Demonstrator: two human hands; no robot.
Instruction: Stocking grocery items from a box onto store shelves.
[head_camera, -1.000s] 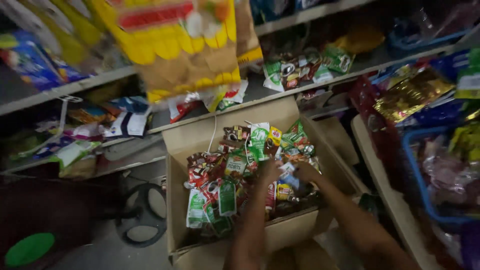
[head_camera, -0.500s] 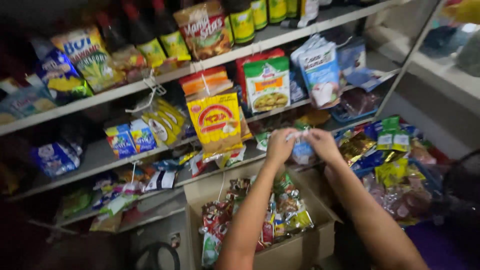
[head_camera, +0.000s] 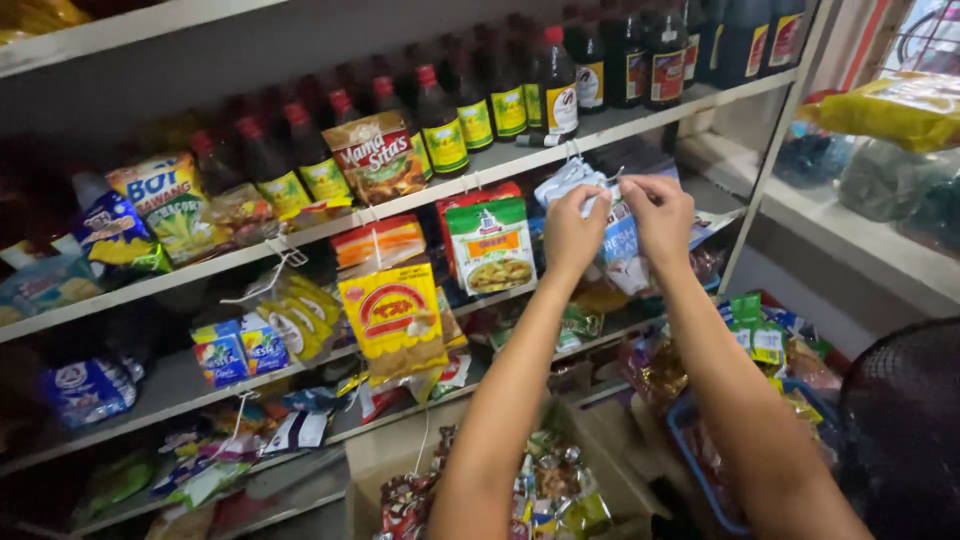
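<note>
Both my arms reach up to the shelf edge. My left hand (head_camera: 573, 232) and my right hand (head_camera: 660, 213) pinch the top of a hanging strip of white and blue sachets (head_camera: 612, 240), close under a hook on the shelf (head_camera: 690, 105) that carries dark sauce bottles (head_camera: 557, 85). To the left of the strip hangs a white and green seasoning packet (head_camera: 490, 245). Below my arms sits an open cardboard box (head_camera: 600, 455) with several small packets (head_camera: 545, 495) in it.
A yellow snack bag (head_camera: 392, 318) and other hanging packets line the shelf fronts to the left. A blue basket (head_camera: 695, 455) of sachets stands at the lower right. Another shelf with bagged goods (head_camera: 890, 105) runs along the right. A dark rounded object (head_camera: 900, 430) fills the lower right corner.
My hands have risen from the box to the upper shelf edge, carrying the sachet strip. The view has tilted upward from the box to the shelves.
</note>
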